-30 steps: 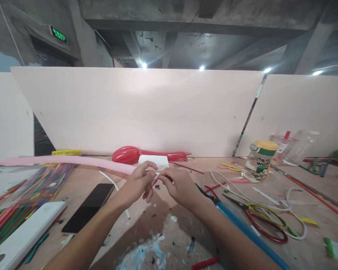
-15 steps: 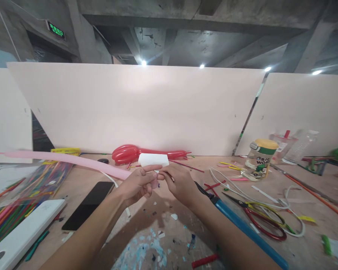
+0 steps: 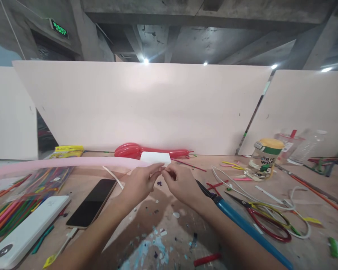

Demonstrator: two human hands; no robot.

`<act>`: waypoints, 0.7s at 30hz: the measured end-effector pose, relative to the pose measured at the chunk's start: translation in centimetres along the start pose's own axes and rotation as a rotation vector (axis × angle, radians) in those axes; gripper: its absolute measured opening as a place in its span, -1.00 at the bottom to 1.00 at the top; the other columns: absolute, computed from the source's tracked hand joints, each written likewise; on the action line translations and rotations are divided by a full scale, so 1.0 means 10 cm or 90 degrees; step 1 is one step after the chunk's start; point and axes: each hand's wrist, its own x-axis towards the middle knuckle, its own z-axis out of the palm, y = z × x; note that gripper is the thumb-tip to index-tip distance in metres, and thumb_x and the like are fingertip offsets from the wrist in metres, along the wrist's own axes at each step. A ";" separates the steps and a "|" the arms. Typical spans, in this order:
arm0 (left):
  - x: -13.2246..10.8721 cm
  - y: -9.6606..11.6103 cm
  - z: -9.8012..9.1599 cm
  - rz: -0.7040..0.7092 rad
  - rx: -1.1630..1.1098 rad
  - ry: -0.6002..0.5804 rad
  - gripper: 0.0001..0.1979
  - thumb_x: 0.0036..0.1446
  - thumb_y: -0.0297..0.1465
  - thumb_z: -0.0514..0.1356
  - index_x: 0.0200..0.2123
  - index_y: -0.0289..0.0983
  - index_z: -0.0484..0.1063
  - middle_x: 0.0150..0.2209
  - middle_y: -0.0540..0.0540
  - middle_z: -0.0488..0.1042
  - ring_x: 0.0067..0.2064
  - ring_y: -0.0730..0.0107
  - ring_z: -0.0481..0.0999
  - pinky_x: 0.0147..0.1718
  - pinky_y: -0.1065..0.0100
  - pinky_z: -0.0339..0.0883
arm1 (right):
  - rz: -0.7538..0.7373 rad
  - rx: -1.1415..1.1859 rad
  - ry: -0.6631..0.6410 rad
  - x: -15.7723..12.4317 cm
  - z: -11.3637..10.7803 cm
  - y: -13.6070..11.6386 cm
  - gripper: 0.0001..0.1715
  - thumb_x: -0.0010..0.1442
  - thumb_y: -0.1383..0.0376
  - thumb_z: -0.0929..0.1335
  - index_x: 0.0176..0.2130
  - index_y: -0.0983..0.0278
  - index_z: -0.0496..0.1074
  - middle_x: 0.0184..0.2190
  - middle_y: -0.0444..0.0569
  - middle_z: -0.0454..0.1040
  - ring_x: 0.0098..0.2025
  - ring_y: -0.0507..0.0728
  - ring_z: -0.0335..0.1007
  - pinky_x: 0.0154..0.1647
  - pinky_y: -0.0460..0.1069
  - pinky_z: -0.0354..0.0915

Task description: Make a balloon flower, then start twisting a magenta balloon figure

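A long, thin pink balloon (image 3: 81, 162) stretches from the left edge of the view to my hands, inflated and nearly level. My left hand (image 3: 139, 183) is closed around its near end, thumb and forefinger pinched together. Touching or almost touching those fingertips, my right hand (image 3: 183, 182) is curled and pinched at the balloon's tip; the tip itself is mostly hidden by the fingers. Behind the hands lie a white block-like object (image 3: 155, 157) and a twisted red balloon (image 3: 128, 150).
To the left are a black-screened phone (image 3: 92, 202), a white power bank (image 3: 28, 230) and a bag of uninflated balloons (image 3: 49, 180). On the right lie a blue balloon pump (image 3: 248, 228), scissors (image 3: 266, 217), a white cable (image 3: 228, 187) and a yellow-lidded bottle (image 3: 263, 161). White panels (image 3: 146, 108) stand behind.
The pink balloon has swung from a slope to nearly level. My left hand has turned from palm partly showing to its back showing. Both hands stay close together.
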 end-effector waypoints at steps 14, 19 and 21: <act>-0.02 0.11 0.05 -0.033 -0.262 0.104 -0.66 0.20 -0.26 0.06 -0.08 -0.29 0.48 -0.43 -0.05 0.52 -0.56 0.46 0.40 -0.57 0.46 0.22 | 0.176 0.532 0.004 0.03 0.14 0.06 -0.54 0.07 0.11 0.39 -0.12 0.19 0.17 -0.33 -0.18 0.37 -0.62 -0.05 0.29 -0.69 -0.12 0.18; -0.04 0.22 0.04 -0.064 -0.469 0.038 -0.54 0.17 -0.15 0.08 -0.03 -0.37 0.41 -0.79 0.16 0.16 -0.81 0.59 0.05 -0.81 0.53 -0.13 | 0.133 0.725 -0.159 0.04 0.11 0.03 -0.57 0.19 0.10 0.32 -0.01 0.19 0.18 -0.72 -0.40 0.14 -0.82 -0.10 0.01 -0.80 -0.19 0.06; -0.05 0.25 0.01 -0.057 -0.509 0.017 -0.54 0.17 -0.15 0.08 -0.03 -0.38 0.41 -0.80 0.17 0.14 -0.82 0.60 0.02 -0.82 0.53 -0.17 | 0.119 0.677 -0.176 0.06 0.05 0.00 -0.63 0.20 0.08 0.32 -0.07 0.22 0.26 -0.73 -0.38 0.13 -0.82 -0.11 0.01 -0.82 -0.20 0.00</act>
